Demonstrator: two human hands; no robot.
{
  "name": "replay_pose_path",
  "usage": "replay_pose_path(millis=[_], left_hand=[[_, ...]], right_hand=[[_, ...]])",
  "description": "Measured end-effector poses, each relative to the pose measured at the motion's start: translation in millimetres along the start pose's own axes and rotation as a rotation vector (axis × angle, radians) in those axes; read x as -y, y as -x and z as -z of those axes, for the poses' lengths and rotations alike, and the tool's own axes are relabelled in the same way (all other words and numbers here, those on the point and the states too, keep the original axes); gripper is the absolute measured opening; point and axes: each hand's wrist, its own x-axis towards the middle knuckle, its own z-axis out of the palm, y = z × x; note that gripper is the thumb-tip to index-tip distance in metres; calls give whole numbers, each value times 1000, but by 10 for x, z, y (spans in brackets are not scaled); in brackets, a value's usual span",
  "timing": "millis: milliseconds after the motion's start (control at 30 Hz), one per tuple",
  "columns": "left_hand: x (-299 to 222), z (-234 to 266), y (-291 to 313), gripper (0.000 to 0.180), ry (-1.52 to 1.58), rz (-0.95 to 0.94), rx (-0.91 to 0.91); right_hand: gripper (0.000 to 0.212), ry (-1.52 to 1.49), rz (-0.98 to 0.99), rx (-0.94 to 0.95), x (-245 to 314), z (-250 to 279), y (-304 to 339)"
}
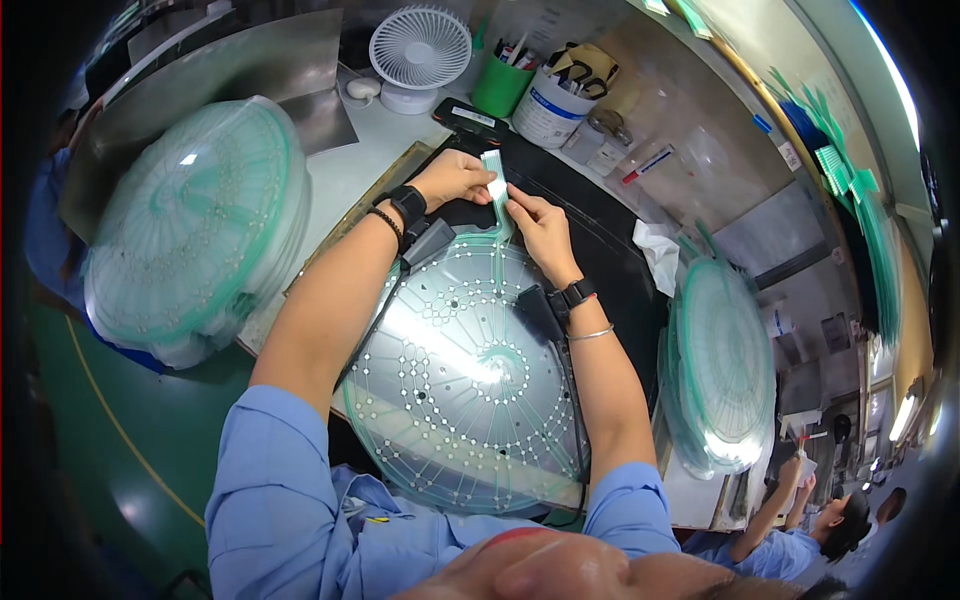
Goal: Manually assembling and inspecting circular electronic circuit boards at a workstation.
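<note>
A round, clear plastic circuit sheet (455, 375) with green traces and rows of small pale dots lies in front of me on a black work surface. From its far edge a narrow white-and-green flat ribbon tail (497, 185) sticks out. My left hand (452, 181) is closed, pinching the tail's left side near its far end. From the right, my right hand (541, 234) pinches the tail's other edge slightly lower down. Both wrists wear black straps with a small black box; cables run back from them across the sheet.
Stacks of similar round sheets stand left (195, 215) and right (722, 360). Along the back are a white fan (420, 48), a green pen cup (502, 85), a white tub (553, 108) with scissors and a black device (470, 122). A crumpled tissue (656, 256) lies right. Another person (790, 540) works far right.
</note>
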Motion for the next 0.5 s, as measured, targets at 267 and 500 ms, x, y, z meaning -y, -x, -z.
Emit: replay_pose_path(millis=[267, 500], left_hand=[[-30, 5, 72, 24, 100, 0, -7], [-8, -3, 31, 28, 120, -21, -24]], right_hand=[[23, -405, -110, 20, 83, 31, 58], [8, -393, 51, 94, 1, 109, 89]])
